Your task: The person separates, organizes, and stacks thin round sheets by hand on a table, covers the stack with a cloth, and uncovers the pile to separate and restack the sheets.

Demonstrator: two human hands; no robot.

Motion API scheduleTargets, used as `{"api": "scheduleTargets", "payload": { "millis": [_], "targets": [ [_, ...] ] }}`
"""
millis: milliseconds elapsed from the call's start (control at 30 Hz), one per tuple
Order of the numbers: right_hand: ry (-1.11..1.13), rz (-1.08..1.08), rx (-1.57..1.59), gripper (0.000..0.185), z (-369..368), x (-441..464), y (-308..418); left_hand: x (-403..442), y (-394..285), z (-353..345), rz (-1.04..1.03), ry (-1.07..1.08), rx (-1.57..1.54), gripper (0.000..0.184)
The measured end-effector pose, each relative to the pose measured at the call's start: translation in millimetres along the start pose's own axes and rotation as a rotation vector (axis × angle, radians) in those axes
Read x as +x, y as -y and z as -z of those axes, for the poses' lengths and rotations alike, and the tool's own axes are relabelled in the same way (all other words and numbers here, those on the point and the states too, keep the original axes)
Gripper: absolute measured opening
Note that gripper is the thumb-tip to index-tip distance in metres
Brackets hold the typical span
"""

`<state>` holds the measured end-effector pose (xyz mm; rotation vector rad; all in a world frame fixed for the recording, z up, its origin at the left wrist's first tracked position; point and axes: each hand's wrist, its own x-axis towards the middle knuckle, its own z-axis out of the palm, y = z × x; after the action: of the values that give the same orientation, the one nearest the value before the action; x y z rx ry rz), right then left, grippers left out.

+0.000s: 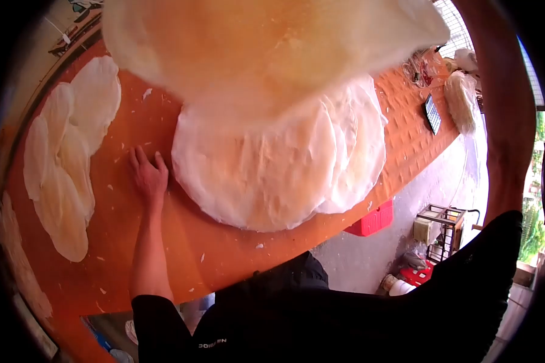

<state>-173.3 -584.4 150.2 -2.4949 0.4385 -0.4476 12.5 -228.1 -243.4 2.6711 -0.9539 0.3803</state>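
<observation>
My left hand (pixel 149 176) rests on the orange tabletop (pixel 139 124) with its fingers apart and nothing in it. Close to its right is a pile of thin, pale, round sheets (pixel 254 175), wrinkled and overlapping; they look like dough or rice sheets, though I cannot tell which. Above the pile a large translucent sheet (pixel 272 48) hangs in the air, blurred and cut off by the top edge. My right arm is raised along the right side, and its hand lies outside the picture, so its hold on that sheet cannot be seen.
More thin sheets (pixel 66 151) lie folded on the table's left. At the far right are a flat phone-like device (pixel 432 114), a clear plastic bag (pixel 461 101) and tangled cords (pixel 416 69). A red container (pixel 372 219) and a metal rack (pixel 447 230) stand beyond the table's edge.
</observation>
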Motion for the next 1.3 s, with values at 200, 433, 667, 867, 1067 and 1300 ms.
{"api": "scheduleTargets", "payload": {
  "millis": [200,433,667,867,1067,1300],
  "targets": [
    [0.153,-0.433,0.547,0.046,-51,-80,-130,-7,19,-6,0.060,0.147,-0.012,0.051],
    [0.041,-0.959,0.223,0.046,-86,-137,-251,1,6,-11,-0.051,-0.046,0.089,0.052],
    [-0.081,-0.563,-0.223,0.048,-101,-67,-432,4,4,-7,-0.058,0.004,0.093,0.051],
    [0.171,-0.897,-0.104,0.057,-109,-22,-478,3,2,-4,-0.053,0.023,0.145,0.051],
    [0.267,-0.682,-0.079,0.044,-88,-14,-411,6,-2,0,-0.070,0.019,0.160,0.050],
    [-0.134,-0.278,-0.061,0.037,-33,-32,-337,4,0,-3,-0.088,0.002,0.157,0.050]
  ]
}}
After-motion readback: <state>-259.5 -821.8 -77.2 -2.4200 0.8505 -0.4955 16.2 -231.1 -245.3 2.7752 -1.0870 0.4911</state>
